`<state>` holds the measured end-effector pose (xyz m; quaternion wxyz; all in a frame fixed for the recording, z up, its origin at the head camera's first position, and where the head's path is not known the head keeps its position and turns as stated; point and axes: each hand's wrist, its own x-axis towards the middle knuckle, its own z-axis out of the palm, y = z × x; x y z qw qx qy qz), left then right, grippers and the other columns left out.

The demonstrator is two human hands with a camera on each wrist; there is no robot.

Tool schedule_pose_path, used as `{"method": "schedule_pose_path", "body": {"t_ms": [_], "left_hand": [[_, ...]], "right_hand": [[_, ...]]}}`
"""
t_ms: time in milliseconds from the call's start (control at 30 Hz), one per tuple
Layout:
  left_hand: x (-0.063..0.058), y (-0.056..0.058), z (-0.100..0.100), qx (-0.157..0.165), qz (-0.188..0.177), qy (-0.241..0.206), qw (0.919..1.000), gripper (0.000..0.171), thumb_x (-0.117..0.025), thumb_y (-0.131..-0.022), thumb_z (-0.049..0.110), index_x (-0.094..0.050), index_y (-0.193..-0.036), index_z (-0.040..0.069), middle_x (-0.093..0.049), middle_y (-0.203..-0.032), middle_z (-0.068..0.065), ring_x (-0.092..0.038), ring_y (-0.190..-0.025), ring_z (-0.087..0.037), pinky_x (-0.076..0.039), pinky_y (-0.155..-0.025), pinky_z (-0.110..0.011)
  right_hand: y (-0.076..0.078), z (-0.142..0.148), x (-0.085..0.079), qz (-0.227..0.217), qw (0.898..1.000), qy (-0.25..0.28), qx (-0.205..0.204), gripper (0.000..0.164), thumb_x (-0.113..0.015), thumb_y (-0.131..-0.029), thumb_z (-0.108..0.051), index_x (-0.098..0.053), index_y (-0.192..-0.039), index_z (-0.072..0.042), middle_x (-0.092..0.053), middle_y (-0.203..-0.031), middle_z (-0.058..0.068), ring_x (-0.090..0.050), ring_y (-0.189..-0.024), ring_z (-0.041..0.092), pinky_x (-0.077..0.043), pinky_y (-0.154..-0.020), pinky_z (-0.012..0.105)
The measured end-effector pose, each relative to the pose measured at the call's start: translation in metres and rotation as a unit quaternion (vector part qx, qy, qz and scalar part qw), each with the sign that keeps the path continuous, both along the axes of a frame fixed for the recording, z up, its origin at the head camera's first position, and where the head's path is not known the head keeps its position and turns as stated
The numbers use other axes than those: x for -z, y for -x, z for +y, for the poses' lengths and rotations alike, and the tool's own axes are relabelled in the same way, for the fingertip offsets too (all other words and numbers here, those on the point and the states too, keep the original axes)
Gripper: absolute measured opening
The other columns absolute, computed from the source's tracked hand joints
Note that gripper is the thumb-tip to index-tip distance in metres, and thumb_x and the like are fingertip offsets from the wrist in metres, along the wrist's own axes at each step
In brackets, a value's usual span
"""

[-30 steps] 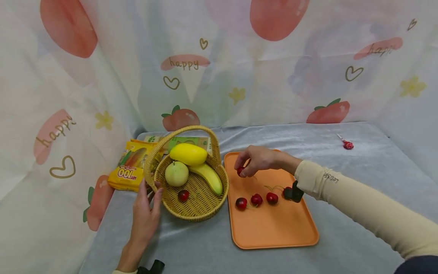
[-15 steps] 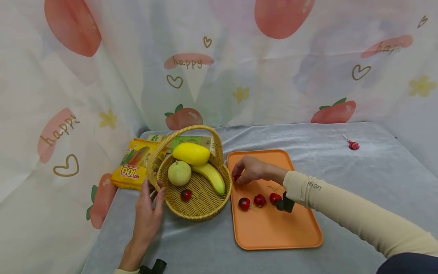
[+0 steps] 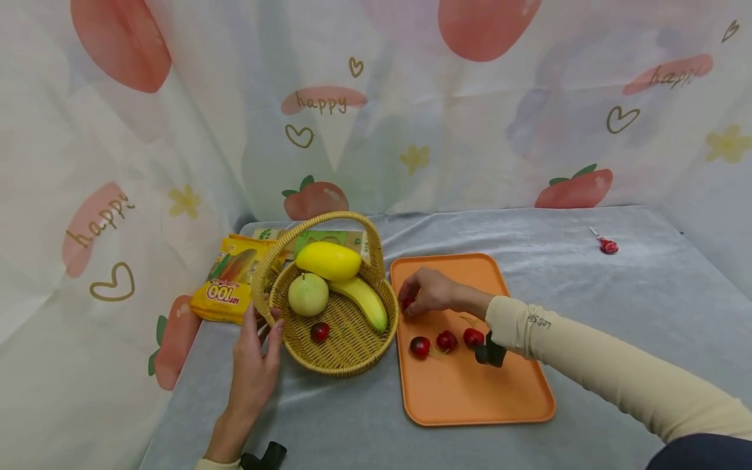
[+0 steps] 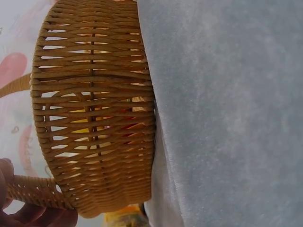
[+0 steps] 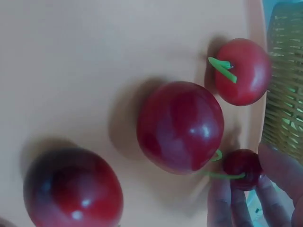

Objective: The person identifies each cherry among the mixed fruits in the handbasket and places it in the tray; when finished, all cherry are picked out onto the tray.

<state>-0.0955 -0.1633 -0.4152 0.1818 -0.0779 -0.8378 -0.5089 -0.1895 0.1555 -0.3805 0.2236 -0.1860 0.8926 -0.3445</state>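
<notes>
My left hand [image 3: 252, 369] grips the foot of the handle of a wicker basket [image 3: 337, 372]; in the left wrist view the thumb and fingers [image 4: 38, 215] lie on either side of that handle. Inside the basket are a yellow mango [image 3: 328, 260], a banana [image 3: 364, 305], a pale green round fruit [image 3: 308, 295] and one dark red cherry [image 3: 320, 332]. Over the left edge of the orange tray [image 3: 478, 398], my right hand [image 3: 431, 292] pinches a stemmed cherry [image 5: 240, 165] between thumb and fingers. Three more cherries [image 3: 446, 341] lie in a row on the tray.
A yellow snack bag [image 3: 223, 287] leans left of the basket, with a green flat pack [image 3: 352, 243] behind it. A red lollipop [image 3: 608, 247] lies at the back right of the grey cloth [image 3: 587, 294]. Printed curtains [image 3: 458, 130] enclose the table.
My right hand has come a little toward me and left with the cherry, to the tray's left edge. Its wrist now covers the rightmost cherry. My left hand stays on the handle.
</notes>
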Motion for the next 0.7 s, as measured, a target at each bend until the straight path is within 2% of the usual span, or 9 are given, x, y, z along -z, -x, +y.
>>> {"method": "schedule_pose_path", "body": {"t_ms": [233, 300, 433, 533, 700], "left_hand": [[0.000, -0.001, 0.000, -0.003, -0.002, -0.002, 1.0000, 0.046, -0.053, -0.097, 0.016, -0.036, -0.140, 0.014, -0.057, -0.113, -0.014, -0.058, -0.112, -0.025, -0.049, -0.094, -0.049], [0.000, -0.001, 0.000, -0.005, -0.002, -0.003, 1.0000, 0.046, -0.053, -0.097, 0.016, -0.036, -0.140, 0.014, -0.057, -0.112, -0.014, -0.058, -0.112, -0.026, -0.049, -0.094, -0.049], [0.001, -0.001, -0.001, -0.007, -0.003, -0.001, 1.0000, 0.046, -0.053, -0.097, 0.017, -0.036, -0.140, 0.014, -0.057, -0.112, -0.014, -0.057, -0.112, -0.027, -0.048, -0.094, -0.050], [0.001, -0.001, -0.001, -0.006, -0.003, -0.002, 1.0000, 0.047, -0.053, -0.097, 0.017, -0.036, -0.141, 0.013, -0.057, -0.112, -0.015, -0.057, -0.112, -0.027, -0.048, -0.094, -0.050], [0.000, 0.000, -0.001, 0.000, 0.006, -0.001, 1.0000, 0.049, -0.053, -0.097, 0.017, -0.034, -0.142, 0.010, -0.057, -0.113, -0.015, -0.057, -0.112, -0.027, -0.049, -0.093, -0.050]], "right_hand": [[-0.003, 0.002, -0.007, 0.003, 1.000, 0.006, 0.008, 0.034, -0.072, -0.078, -0.004, -0.064, -0.110, 0.005, -0.065, -0.104, 0.020, -0.059, -0.097, 0.030, -0.053, -0.073, 0.028], [-0.004, 0.002, -0.012, -0.001, 1.000, 0.011, 0.013, 0.036, -0.071, -0.079, -0.004, -0.062, -0.113, 0.005, -0.062, -0.110, 0.022, -0.057, -0.105, 0.035, -0.054, -0.079, 0.033], [-0.007, 0.002, -0.028, 0.006, 1.000, 0.022, 0.012, 0.036, -0.069, -0.081, -0.004, -0.060, -0.115, 0.005, -0.060, -0.117, 0.024, -0.056, -0.109, 0.038, -0.053, -0.088, 0.039], [-0.011, 0.001, -0.043, 0.023, 0.999, 0.034, 0.005, 0.030, -0.068, -0.082, -0.003, -0.062, -0.111, 0.004, -0.064, -0.109, 0.022, -0.061, -0.099, 0.031, -0.055, -0.083, 0.037], [-0.018, -0.010, -0.069, 0.016, 0.998, 0.051, -0.017, 0.021, -0.066, -0.082, -0.003, -0.064, -0.103, 0.001, -0.067, -0.086, 0.013, -0.063, -0.071, 0.019, -0.055, -0.066, 0.032]]}}
